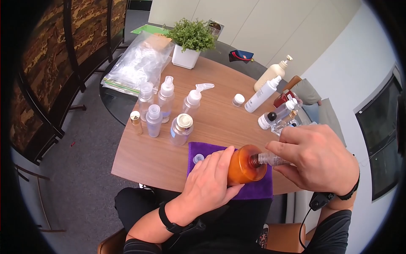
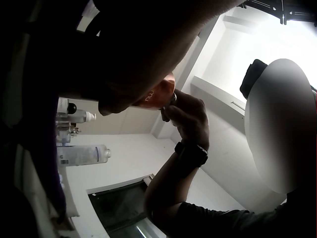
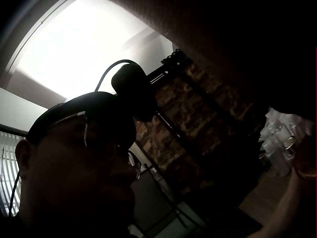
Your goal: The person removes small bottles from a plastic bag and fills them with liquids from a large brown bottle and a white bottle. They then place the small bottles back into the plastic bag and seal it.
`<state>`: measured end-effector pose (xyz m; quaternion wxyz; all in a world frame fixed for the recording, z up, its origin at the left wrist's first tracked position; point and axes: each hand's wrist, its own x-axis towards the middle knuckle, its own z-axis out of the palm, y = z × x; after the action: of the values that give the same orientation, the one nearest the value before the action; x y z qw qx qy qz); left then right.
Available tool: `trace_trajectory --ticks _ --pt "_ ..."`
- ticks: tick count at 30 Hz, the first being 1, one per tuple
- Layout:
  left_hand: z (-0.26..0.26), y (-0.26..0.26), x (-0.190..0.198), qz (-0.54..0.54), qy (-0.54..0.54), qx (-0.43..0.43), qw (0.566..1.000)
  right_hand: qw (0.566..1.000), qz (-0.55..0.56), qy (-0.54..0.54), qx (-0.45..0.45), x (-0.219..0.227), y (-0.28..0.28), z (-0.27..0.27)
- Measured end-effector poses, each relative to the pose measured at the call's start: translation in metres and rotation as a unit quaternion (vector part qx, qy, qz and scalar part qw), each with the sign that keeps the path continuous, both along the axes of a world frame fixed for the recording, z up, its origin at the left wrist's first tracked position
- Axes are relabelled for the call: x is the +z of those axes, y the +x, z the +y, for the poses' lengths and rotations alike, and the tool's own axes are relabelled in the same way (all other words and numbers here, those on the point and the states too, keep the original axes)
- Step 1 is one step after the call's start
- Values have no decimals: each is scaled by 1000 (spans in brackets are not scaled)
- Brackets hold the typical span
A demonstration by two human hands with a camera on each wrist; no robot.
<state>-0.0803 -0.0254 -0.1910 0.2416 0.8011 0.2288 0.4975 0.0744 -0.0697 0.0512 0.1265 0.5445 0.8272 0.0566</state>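
My left hand [image 1: 207,178] grips an orange translucent bottle [image 1: 243,167], tilted on its side above a purple cloth [image 1: 259,190]. Its dark threaded neck points to the right. There my right hand [image 1: 319,156] pinches a clear ribbed plastic piece [image 1: 274,159] that lines up with the neck and overlaps its end; most of this piece is hidden by the fingers. In the left wrist view the same orange bottle [image 2: 161,96] shows between both hands. A small clear cap [image 1: 198,158] sits on the cloth by my left fingers. The right wrist view is dark.
Several clear bottles [image 1: 166,99] stand at the table's left, one a wide bottle with a cream cap [image 1: 181,129]. A potted plant [image 1: 192,40] and plastic bag [image 1: 137,63] are behind. On the right are a white spray bottle [image 1: 262,95], a cream pump bottle [image 1: 271,76] and a white jar [image 1: 238,100].
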Motion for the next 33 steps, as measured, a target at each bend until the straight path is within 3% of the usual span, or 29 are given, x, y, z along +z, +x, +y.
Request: trace_trajectory --ticks 21,33 --pt "-2 -2 1 18 -30 -17 999 1000 -1 0 -8 -3 2 -5" --pt "0 -3 1 20 -20 -20 999 989 141 6 -30 -28 33 -22"
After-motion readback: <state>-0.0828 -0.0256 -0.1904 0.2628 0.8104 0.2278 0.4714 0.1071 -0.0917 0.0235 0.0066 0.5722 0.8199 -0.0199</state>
